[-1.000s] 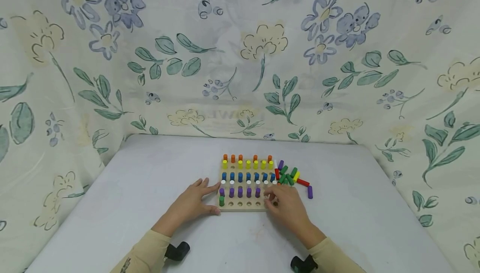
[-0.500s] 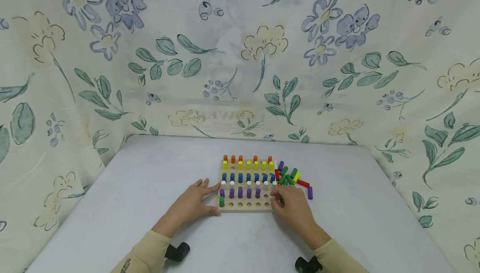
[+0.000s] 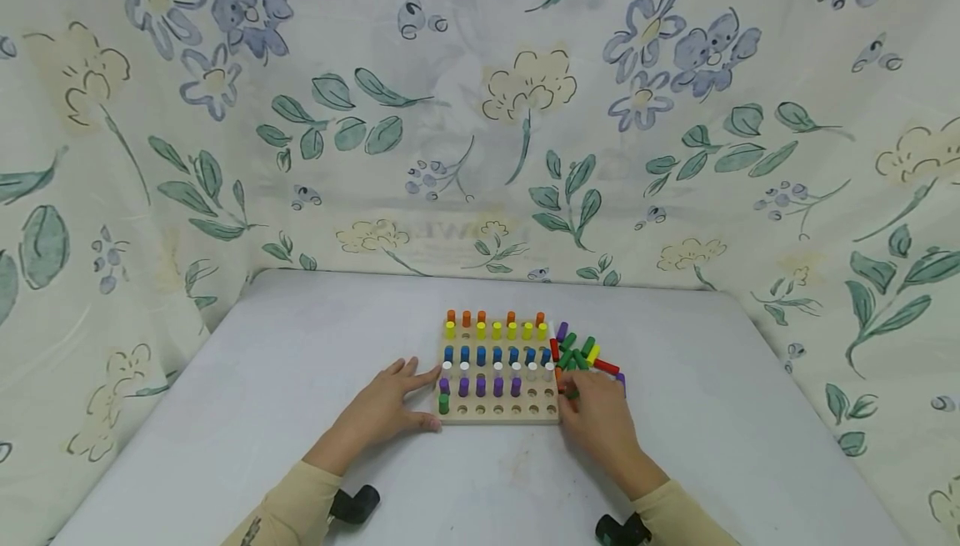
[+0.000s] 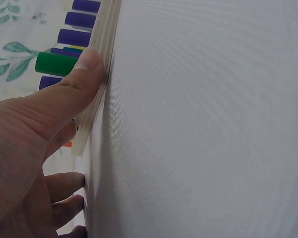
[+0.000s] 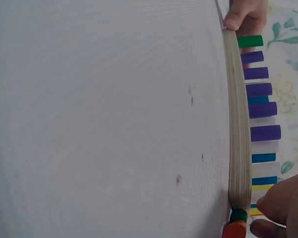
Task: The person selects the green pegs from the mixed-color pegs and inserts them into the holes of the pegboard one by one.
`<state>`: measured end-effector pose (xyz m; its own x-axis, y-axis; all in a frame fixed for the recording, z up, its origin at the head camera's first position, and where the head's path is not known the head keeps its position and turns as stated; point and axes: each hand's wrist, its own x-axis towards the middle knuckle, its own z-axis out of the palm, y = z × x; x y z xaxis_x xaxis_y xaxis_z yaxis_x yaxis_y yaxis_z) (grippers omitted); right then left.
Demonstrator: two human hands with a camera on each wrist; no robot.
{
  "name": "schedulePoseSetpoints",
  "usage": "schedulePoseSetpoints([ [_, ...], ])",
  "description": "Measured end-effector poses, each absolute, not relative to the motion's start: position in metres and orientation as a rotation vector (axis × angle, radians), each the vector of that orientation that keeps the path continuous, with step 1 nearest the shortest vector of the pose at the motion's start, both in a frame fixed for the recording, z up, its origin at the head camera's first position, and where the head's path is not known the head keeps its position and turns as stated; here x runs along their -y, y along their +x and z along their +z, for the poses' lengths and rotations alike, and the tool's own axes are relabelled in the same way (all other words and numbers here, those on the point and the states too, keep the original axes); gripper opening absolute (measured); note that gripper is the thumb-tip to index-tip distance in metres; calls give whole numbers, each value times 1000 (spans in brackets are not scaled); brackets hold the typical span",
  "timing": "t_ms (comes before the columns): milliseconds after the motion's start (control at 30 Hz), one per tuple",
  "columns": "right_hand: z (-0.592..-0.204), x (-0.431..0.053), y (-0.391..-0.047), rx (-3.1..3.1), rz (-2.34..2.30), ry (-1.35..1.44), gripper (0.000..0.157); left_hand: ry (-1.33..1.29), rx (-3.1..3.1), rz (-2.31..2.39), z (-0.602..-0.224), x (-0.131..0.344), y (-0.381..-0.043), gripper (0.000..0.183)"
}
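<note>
A wooden pegboard lies on the table with rows of orange, yellow, blue, white and purple pegs upright in it. One green peg stands at its front left corner; the holes to its right are bare. My left hand touches the board's left side, index finger straight, and its thumb presses the front edge beside the green peg. My right hand is at the board's right edge, bent thumb and fingers apart with nothing seen between them. A loose green peg and an orange peg lie below these fingers.
Loose green pegs, red pegs, a yellow peg and purple pegs are scattered right of the board. The white table ends at a flowered cloth hung behind it.
My right hand has moved right, from over the board's front right holes to the loose pegs beside its edge, uncovering those bare holes. The left hand has stayed put.
</note>
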<state>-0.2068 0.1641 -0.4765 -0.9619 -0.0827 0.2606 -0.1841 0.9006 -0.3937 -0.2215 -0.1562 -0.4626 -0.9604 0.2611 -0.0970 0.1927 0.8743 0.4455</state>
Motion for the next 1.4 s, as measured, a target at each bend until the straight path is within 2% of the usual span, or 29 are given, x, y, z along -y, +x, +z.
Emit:
schedulePoseSetpoints([
  [567,-480,-169,-208,2832,520,104,43,368,-2895,669,-464,158,-222,92],
  [1133,-482,-171,-209,2856,556,90,44,368,-2894,675,-464,157,-221,91],
  [1400,-485,-174,-207,2820,854,-7,40,355,-2896,663,-461,155,-219,91],
])
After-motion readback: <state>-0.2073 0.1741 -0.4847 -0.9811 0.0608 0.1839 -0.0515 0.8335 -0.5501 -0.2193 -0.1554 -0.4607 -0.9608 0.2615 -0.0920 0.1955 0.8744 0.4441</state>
